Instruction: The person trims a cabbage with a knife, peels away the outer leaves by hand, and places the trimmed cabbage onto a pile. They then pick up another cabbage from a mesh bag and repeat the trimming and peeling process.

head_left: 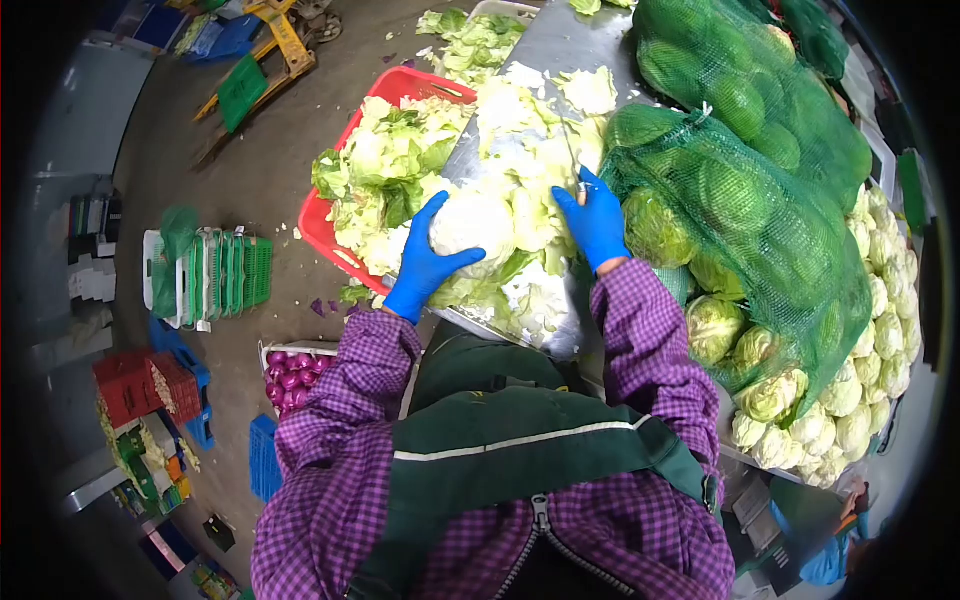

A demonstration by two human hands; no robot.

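My left hand point(428, 258), in a blue glove, is spread around the side of a pale, trimmed cabbage point(472, 232), with the thumb across its near side. A knife point(581, 190) is gripped in my blue-gloved right hand point(597, 220), its thin blade pointing away from me over the leaves. Loose cabbage leaves point(535, 165) cover much of the metal table point(470, 160) around both hands. Left of the cabbage, a red basket point(318, 222) is heaped with pale and green leaves.
Green mesh sacks of cabbages point(740, 200) lie to the right, the nearer one spilling heads. Pale trimmed cabbages point(840, 400) are piled beyond. Left on the floor stand a crate of purple onions point(292, 378), stacked green crates point(240, 270) and a yellow pallet jack point(285, 45).
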